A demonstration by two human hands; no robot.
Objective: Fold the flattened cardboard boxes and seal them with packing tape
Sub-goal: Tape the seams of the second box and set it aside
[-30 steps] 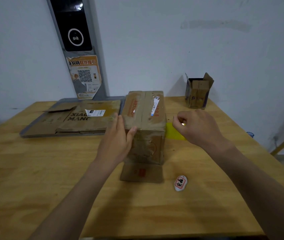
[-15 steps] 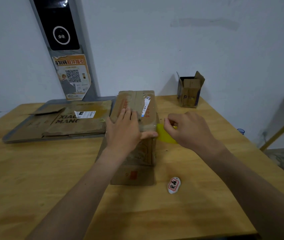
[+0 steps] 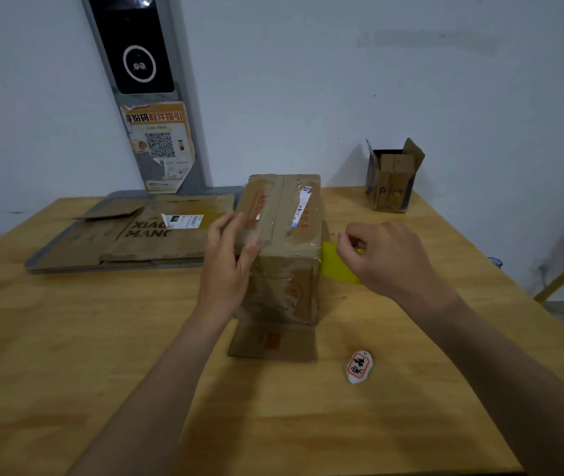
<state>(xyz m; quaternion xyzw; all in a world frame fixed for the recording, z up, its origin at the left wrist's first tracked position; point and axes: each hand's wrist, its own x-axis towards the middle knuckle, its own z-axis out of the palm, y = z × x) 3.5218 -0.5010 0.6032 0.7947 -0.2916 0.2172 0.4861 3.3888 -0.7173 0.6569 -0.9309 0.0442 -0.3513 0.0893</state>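
The left hand holds the upper left edge of the box on the tabletop; the right hand pinches a yellow piece just beside it.

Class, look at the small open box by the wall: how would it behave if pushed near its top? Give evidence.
The small box would likely tip, since it stands taller than it is wide. It is probably light, being thin cardboard with raised flaps. Pushed low, it may slide instead on the smooth table.
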